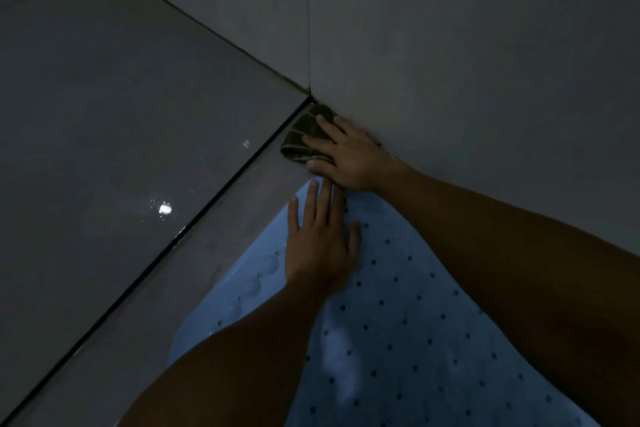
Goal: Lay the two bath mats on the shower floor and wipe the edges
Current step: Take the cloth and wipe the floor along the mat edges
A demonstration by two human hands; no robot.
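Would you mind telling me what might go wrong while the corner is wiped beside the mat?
The right hand presses the cloth close to the blue mat's corner, so a stroke might lift or shift it. The left hand only rests flat on the mat. The light is dim, so dirt along the wall edge may be missed.

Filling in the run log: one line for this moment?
stage: wiping corner | right hand: presses dark cloth | left hand: flat on blue mat
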